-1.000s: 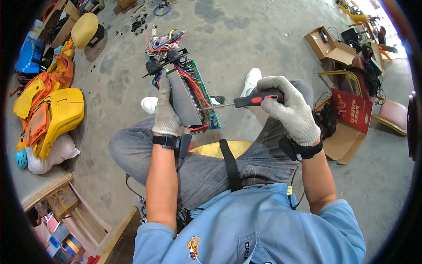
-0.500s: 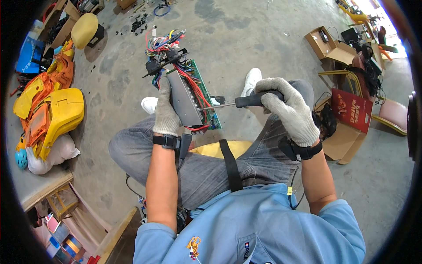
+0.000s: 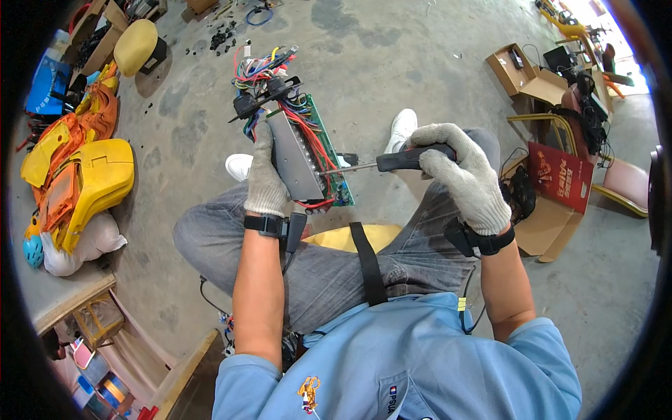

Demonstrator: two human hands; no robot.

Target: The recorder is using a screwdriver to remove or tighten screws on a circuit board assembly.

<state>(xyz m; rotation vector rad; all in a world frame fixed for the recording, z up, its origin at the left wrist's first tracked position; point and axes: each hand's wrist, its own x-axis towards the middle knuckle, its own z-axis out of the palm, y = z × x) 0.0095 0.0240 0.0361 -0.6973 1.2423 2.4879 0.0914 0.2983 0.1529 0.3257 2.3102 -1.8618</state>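
My gloved left hand is closed round the left side of a circuit board assembly, thumb along its grey metal plate. Thick red wires run beside the plate over the green board, and a bundle of coloured wires with black connectors sticks out at the far end. In my gloved right hand is a screwdriver with a black handle, held nearly level. Its metal shaft points left, and the tip reaches the plate's right edge among the red wires. Whether the tip sits in a screw is too small to tell.
Yellow and orange plastic shells are heaped at the left. Open cardboard boxes and a pink-seated chair stand at the right. Small black parts lie on the concrete floor at the far left, near a blue cable coil.
The screwdriver and my right hand have shifted very slightly to the right, and the handle looks a little turned. My left hand and the circuit board assembly have barely moved.
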